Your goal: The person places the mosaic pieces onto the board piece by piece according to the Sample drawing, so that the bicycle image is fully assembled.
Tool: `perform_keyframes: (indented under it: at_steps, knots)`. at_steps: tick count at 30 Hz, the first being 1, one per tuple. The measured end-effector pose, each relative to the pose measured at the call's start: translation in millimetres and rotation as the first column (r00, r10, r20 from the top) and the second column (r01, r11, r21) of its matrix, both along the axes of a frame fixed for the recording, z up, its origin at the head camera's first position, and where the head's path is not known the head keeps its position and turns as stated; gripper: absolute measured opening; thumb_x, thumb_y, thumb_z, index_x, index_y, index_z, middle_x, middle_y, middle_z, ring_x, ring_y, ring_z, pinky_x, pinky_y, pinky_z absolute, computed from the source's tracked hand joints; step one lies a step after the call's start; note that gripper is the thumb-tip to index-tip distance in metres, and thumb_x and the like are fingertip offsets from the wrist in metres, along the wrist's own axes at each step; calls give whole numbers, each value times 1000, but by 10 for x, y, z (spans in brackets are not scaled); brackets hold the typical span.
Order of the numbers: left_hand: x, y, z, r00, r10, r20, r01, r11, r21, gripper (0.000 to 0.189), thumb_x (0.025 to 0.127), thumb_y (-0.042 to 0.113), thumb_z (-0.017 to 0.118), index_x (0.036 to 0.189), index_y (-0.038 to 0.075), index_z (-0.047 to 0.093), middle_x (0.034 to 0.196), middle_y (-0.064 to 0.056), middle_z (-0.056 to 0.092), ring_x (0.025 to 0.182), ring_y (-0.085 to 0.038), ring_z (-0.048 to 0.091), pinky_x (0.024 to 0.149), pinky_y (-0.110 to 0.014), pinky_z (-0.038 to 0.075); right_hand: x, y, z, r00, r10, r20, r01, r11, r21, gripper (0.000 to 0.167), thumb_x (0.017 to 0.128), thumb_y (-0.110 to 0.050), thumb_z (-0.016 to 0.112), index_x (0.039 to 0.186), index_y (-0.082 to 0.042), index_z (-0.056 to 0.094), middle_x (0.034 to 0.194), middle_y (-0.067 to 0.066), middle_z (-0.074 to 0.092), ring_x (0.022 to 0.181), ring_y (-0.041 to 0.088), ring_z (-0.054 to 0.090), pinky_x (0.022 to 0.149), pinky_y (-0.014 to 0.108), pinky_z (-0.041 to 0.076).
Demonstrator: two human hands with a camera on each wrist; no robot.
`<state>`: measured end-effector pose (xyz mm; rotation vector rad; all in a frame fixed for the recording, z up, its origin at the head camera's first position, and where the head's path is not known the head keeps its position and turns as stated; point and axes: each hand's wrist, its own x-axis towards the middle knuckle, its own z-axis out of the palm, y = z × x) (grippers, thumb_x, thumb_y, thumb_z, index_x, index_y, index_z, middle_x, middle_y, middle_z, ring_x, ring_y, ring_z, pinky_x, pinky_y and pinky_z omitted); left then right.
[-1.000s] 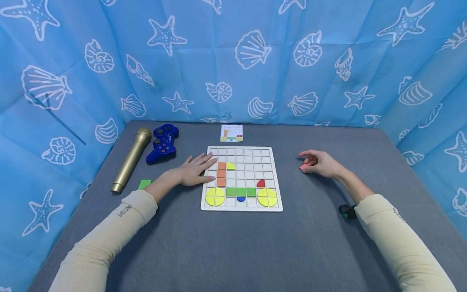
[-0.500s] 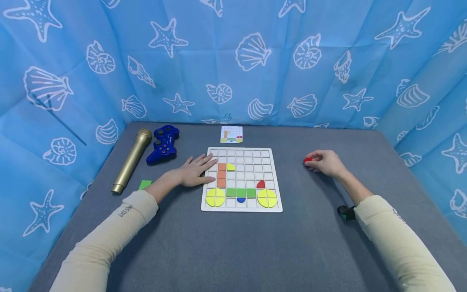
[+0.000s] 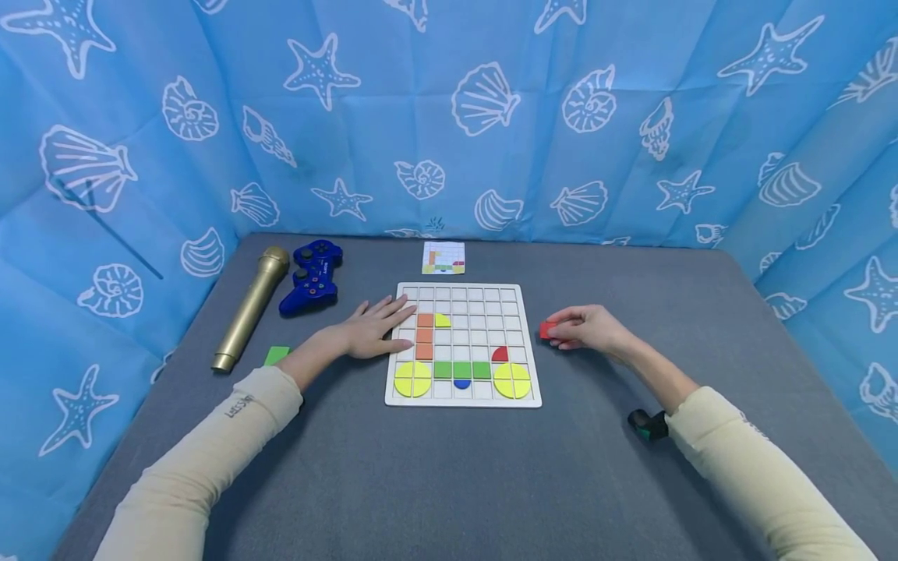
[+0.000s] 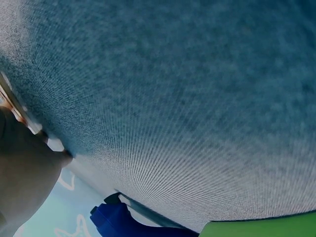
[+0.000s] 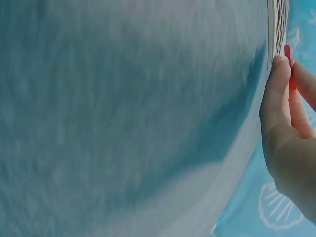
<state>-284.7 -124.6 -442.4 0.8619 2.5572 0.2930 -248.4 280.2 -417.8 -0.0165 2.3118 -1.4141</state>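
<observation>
A white grid board point(image 3: 463, 402) lies mid-table, set with orange squares point(image 3: 425, 335), green squares point(image 3: 461, 370), two yellow circles made of quarter pieces point(image 3: 412, 379), a lone yellow quarter piece point(image 3: 442, 320), a red quarter piece point(image 3: 500, 354) and a blue half-round piece point(image 3: 461, 383). My left hand point(image 3: 368, 329) rests with spread fingers on the board's left edge. Just right of the board, my right hand point(image 3: 585, 327) pinches a red tile point(image 3: 545, 330) between thumb and fingers. The right wrist view shows the red tile point(image 5: 290, 66) edge-on; its full outline is partly hidden.
A small pattern card point(image 3: 443, 258) lies behind the board. To the left are a gold microphone point(image 3: 251, 310), a blue game controller point(image 3: 312, 276) and a green piece point(image 3: 277, 355), partly behind the left forearm. A blue shell-print curtain point(image 3: 435, 117) surrounds the table.
My right hand has moved left towards the board, carrying the red tile, whose face has turned in the fingers. My left hand has stayed on the board's edge.
</observation>
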Motion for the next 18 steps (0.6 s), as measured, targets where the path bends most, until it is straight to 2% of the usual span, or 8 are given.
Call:
perform_keyframes:
  at_steps: [6, 10, 18]
  knots:
    - [10, -3, 10, 1000, 4, -1, -4, 1000, 3, 77, 96, 61, 37, 155, 23, 5, 159, -4, -4, 144, -29, -4, 109, -58, -3, 75, -161, -5, 996, 83, 14, -83, 995, -49, 35, 93, -10, 63, 121, 10, 57, 105, 18, 66, 83, 20, 65, 76, 33, 54]
    - [8, -7, 6, 1000, 4, -4, -4, 1000, -2, 76, 97, 60, 36, 155, 23, 4, 159, -4, -4, 144, -29, -4, 109, -57, -3, 106, -247, 16, 994, 109, 30, -107, 993, -56, 34, 93, -9, 63, 121, 10, 57, 104, 18, 67, 85, 19, 66, 76, 34, 54]
    - [-12, -3, -31, 1000, -1, -2, 1, 1000, 20, 77, 97, 59, 38, 155, 21, 5, 159, -5, -3, 144, -29, -4, 109, -58, -4, 142, -406, -5, 995, 96, 30, -96, 995, 5, 31, 90, -9, 68, 115, 8, 61, 97, 14, 67, 75, 18, 66, 72, 32, 55]
